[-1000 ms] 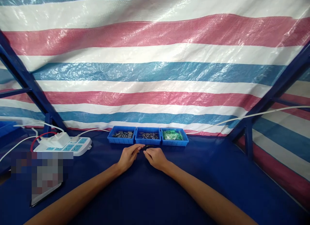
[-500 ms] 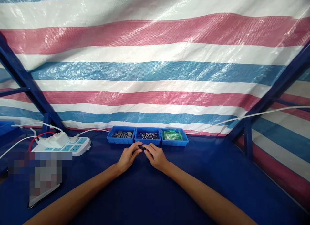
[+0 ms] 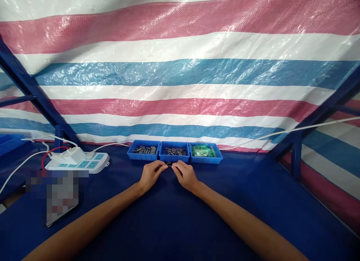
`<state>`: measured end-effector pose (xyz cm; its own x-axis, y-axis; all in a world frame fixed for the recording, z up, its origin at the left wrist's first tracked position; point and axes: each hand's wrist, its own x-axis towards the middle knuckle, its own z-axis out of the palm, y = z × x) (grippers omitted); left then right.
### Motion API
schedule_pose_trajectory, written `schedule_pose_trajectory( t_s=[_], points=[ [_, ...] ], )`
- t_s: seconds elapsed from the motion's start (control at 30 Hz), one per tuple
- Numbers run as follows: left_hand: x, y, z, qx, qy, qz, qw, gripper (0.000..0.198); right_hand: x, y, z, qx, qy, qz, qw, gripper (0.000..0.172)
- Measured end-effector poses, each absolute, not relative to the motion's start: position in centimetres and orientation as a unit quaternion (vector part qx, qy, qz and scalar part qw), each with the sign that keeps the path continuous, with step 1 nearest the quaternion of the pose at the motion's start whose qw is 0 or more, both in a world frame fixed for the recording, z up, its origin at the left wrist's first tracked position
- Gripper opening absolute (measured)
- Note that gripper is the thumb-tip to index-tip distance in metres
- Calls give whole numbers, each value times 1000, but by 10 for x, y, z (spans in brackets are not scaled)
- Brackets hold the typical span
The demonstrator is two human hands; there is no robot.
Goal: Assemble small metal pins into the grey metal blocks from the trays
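My left hand (image 3: pixel 151 174) and my right hand (image 3: pixel 185 174) rest on the dark blue table cover (image 3: pixel 174 223), fingertips meeting in a pinch on a small dark part (image 3: pixel 168 165) just in front of the middle blue tray (image 3: pixel 174 153). That tray holds thin dark pins. The left blue tray (image 3: pixel 143 151) holds several grey cylinders. The right blue tray (image 3: pixel 206 153) holds green pieces in clear bags. Both hands have their fingers closed round the small part; its shape is too small to make out.
A white power strip (image 3: pixel 81 163) with a plugged adapter and white and red cables lies at the left. A blurred flat object (image 3: pixel 60 195) lies nearer the left front. Blue frame posts (image 3: pixel 295 156) stand at both sides, and a striped tarp (image 3: pixel 180 84) hangs behind.
My hands came together from slightly apart to a pinch, fingertips meeting. The view has tilted down and shifted a little, so the trays sit slightly to the right.
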<state>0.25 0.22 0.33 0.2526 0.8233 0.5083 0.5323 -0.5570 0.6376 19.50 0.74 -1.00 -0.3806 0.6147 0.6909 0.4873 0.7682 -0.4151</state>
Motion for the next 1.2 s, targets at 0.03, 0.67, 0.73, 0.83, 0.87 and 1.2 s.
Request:
schedule_pose_trajectory(
  t_s=[0.03, 0.67, 0.73, 0.83, 0.87, 1.2],
  points=[
    [2, 2, 4, 775, 435, 430, 160, 25, 195, 7, -10, -332, -833, 72, 437, 23],
    [3, -1, 6, 780, 415, 455, 114, 40, 198, 18, -4, -459, -713, 203, 490, 37],
    [3, -1, 6, 781, 413, 455, 111, 41, 199, 21, -5, -480, -698, 213, 487, 38],
    [3, 0, 5, 783, 411, 455, 107, 40, 199, 23, -6, -497, -685, 226, 482, 39],
    [3, 0, 5, 784, 410, 454, 106, 40, 199, 23, -6, -500, -682, 229, 483, 40],
    [4, 0, 7, 779, 415, 458, 109, 43, 199, 23, -6, -490, -686, 220, 491, 40]
  ],
)
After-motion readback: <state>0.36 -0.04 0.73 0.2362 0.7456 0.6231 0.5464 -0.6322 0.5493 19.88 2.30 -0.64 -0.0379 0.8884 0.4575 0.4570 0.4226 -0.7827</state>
